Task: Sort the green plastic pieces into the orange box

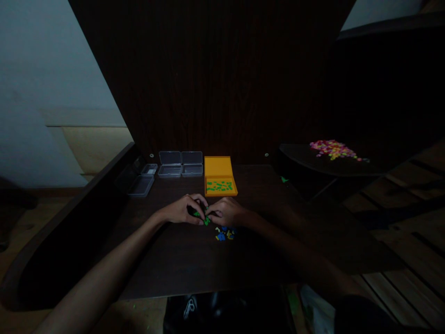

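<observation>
Over a small pile of green pieces [206,221] on the dark table, my two hands come close together. My left hand [187,209] curves around the pile's left side, thumb and fingers bent and apart, with some green showing in the gap. From the right, my right hand [225,213] reaches in with thumb and forefinger pinched at the pile; what is between the fingertips is too small and dark to make out. Just below it lies a heap of blue and yellow pieces [225,234]. Behind the hands stands an open yellow box [218,168] holding scattered green pieces [219,186].
Clear plastic cases [170,170] with raised lids stand left of the box, with another clear case [141,185] nearer the left side panel. Pink and yellow bits [333,149] are heaped on a dark raised surface at right. A green scrap [284,179] lies below it.
</observation>
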`<state>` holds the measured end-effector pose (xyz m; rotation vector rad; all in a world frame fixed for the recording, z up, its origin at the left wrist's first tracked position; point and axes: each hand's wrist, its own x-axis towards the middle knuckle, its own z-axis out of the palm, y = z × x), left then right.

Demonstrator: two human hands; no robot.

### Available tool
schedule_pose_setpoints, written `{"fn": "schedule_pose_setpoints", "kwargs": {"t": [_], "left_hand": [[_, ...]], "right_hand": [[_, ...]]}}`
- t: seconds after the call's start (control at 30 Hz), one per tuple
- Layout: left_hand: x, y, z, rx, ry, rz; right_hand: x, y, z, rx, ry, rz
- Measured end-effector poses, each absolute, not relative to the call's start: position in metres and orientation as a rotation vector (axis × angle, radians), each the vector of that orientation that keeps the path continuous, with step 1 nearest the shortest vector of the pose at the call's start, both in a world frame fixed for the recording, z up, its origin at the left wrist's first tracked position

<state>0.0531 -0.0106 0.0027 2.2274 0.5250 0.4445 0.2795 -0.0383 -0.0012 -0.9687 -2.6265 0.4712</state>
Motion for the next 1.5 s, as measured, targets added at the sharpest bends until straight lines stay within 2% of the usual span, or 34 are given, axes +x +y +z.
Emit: {"fn": "schedule_pose_setpoints", "kwargs": {"t": [0.33, 0.8, 1.17, 1.5], "left_hand": [[0.053, -0.011, 0.000, 2.250, 0.598, 0.413], [0.056, -0.011, 0.001, 2.214, 0.609, 0.477], [0.047, -0.004, 0.005, 2.130, 0.597, 0.506], [0.043, 0.000, 0.003, 2.168, 0.614, 0.526]], "right_hand": [[0.286, -0.036, 0.009, -0.990, -2.710, 0.491], [0.285, -0.036, 0.003, -0.962, -2.699, 0.279], [0.281, -0.043, -0.002, -0.779, -2.612, 0.388], [0.277, -0.045, -0.004, -0.808, -2.666, 0.332]]}}
